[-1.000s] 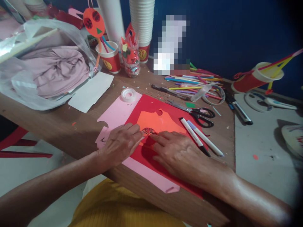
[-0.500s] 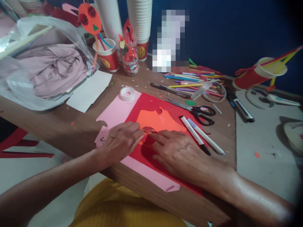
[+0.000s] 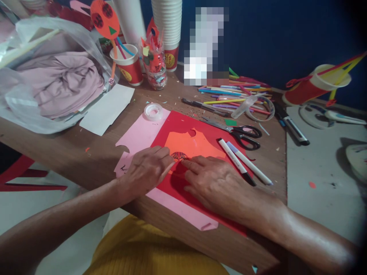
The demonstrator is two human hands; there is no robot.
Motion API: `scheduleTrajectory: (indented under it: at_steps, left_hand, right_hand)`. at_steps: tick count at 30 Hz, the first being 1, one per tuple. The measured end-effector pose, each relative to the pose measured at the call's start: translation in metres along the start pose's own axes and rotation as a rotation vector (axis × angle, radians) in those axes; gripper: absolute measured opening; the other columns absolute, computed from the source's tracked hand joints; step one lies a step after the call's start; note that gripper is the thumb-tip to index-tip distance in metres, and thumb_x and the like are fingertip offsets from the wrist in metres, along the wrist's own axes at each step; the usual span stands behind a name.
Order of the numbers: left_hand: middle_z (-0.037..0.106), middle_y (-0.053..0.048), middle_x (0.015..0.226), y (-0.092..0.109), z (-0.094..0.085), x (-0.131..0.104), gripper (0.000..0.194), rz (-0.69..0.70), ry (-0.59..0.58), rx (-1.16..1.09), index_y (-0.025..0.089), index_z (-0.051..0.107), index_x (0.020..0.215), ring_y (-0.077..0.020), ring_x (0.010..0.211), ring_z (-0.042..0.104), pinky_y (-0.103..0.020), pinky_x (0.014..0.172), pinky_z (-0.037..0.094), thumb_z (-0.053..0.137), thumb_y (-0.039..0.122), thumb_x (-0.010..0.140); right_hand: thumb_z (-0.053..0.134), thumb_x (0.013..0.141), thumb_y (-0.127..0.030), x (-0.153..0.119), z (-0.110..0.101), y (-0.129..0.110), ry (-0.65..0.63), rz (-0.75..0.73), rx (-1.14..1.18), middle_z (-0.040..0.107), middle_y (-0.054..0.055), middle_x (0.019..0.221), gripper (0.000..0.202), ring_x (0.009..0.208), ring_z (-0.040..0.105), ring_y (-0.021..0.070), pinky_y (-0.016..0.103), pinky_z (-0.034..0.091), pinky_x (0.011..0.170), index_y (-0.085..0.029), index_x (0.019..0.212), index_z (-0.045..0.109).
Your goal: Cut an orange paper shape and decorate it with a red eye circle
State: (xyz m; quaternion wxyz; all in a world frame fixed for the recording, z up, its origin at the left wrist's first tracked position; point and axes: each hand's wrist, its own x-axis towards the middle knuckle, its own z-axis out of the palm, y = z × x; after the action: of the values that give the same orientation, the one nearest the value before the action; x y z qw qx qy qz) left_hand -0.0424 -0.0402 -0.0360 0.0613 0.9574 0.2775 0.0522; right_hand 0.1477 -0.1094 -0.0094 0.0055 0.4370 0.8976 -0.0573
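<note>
Between my fingertips is a small red paper cutout marked with black lines like lashes, over a piece of orange paper. My left hand is closed, its fingertips pinched at the cutout's left edge. From the other side, my right hand grips the right edge with bent fingers, the index finger on it. Under the orange piece lie a red sheet and a pink sheet. Two white markers rest just beyond my right hand, with black-handled scissors behind them.
A roll of clear tape sits on the pink sheet. Colored sticks are heaped toward the wall. A paper cup, a decorated clear cup and a cup stack stand behind. A plastic bag is left; a tilted cup right.
The view has shifted slightly, so the background things sit a little differently. Both hands keep nearly the same place at the red cutout.
</note>
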Motion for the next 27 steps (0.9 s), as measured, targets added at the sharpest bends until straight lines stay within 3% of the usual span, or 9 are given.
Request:
scheduleTrajectory:
  at_steps: [27]
  left_hand:
    - [0.052, -0.002, 0.069, 0.0059, 0.0007, -0.0008, 0.028, -0.045, -0.006, 0.034, 0.017, 0.056, 0.07, -0.0143, 0.06, 0.045, -0.028, 0.054, 0.031, 0.039, 0.016, 0.093]
  right_hand:
    - [0.049, 0.091, -0.021, 0.0007, 0.0006, 0.0002, -0.003, -0.02, 0.004, 0.067, 0.011, 0.093, 0.016, 0.089, 0.059, 0.0216, 0.03, 0.045, 0.068, -0.016, 0.085, 0.063]
